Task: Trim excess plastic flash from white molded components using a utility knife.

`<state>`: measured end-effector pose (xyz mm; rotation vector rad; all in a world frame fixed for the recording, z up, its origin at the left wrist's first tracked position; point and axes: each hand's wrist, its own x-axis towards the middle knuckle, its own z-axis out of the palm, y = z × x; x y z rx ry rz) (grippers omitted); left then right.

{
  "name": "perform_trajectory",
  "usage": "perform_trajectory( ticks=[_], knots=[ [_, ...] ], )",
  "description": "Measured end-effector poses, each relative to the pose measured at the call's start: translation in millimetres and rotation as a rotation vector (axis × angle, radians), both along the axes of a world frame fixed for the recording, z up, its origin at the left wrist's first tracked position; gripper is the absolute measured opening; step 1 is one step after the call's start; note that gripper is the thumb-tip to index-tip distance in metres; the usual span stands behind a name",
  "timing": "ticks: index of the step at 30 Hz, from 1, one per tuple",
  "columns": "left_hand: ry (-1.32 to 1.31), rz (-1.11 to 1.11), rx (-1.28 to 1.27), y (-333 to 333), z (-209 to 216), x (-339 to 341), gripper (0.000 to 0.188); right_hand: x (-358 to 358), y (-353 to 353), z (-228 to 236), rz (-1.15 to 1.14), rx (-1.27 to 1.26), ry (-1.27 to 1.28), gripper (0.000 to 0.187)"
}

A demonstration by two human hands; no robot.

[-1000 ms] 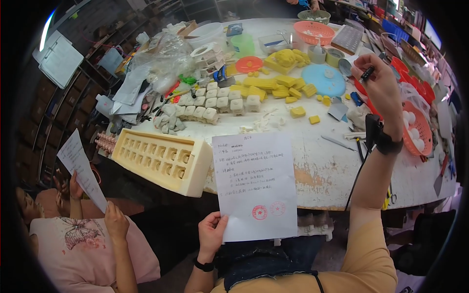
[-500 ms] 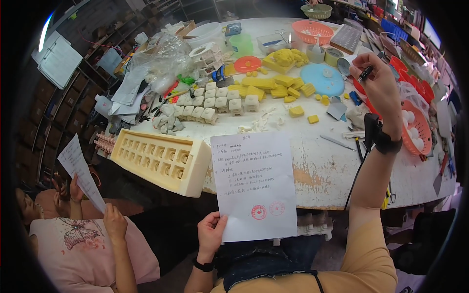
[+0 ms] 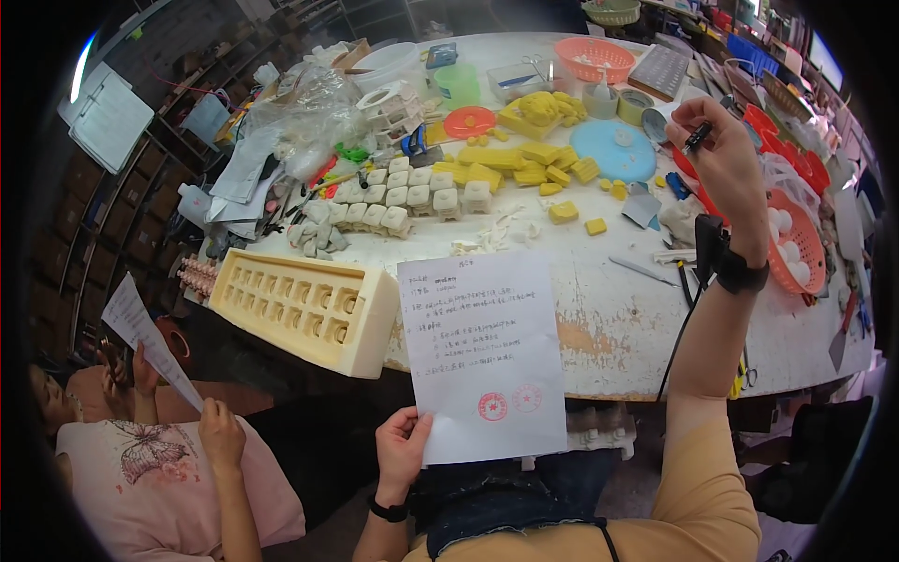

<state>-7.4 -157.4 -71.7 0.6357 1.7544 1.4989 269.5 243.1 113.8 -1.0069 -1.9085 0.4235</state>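
A white sheet of handwritten paper with two round red stamps faces up before me. My left hand pinches its lower left corner, thumb on top. Raised over the right side of the table, my right hand has its fingers closed on a small black object, whose kind I cannot make out. A black band and a black device with a cable sit at that wrist. Left of the paper lies a cream mold block with two rows of square cavities. Several whitish block-shaped castings stand beyond it.
Yellow clay pieces, a blue disc and an orange basket lie farther back. Another orange basket holds white balls at right, near a craft knife. At left a seated person in pink holds another sheet.
The view has shifted slightly. The other person's sheet has tilted lower and leftward. Near the far green basket, a person's hand is no longer visible. My hands keep their holds.
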Motion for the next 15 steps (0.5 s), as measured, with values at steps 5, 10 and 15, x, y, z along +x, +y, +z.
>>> perform_trajectory(
  ticks=[5, 10, 15],
  knots=[
    [0.01, -0.002, -0.003, -0.8, 1.2, 0.9, 0.015, 1.6, 1.2, -0.4, 0.004, 0.022, 0.002, 0.027],
    [0.009, -0.012, 0.008, -0.9, 1.8, 1.6, 0.016, 2.3, -0.3, 0.0, 0.008, 0.025, 0.033, 0.026],
    [-0.003, -0.006, 0.005, -0.7, 1.7, 1.5, 0.016, -0.4, -4.1, 5.5, 0.012, -0.017, 0.125, 0.023]
  ],
)
